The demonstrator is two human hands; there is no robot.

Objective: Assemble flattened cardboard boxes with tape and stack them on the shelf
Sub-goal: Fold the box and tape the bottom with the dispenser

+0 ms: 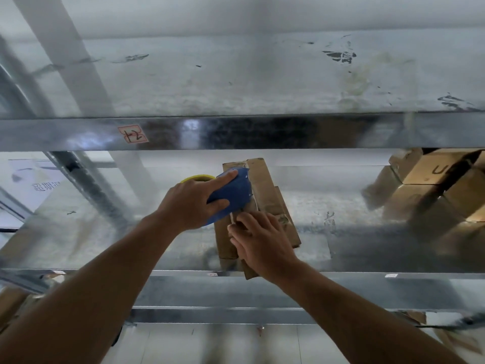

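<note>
The box (pixel 265 190) lay on the metal shelf (pixel 91 219), its long axis running 12 to 6 o'clock. The left hand (pixel 191 203) gripped the blue tape dispenser (pixel 236 190) at the box's 10 o'clock edge. The right hand (pixel 259 243) rested on the box's 6 o'clock half, and its grip could not be told.

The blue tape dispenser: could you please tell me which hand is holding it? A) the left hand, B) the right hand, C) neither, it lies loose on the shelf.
A: the left hand grips the blue tape dispenser over the cardboard box, while the right hand rests on the box.
</note>
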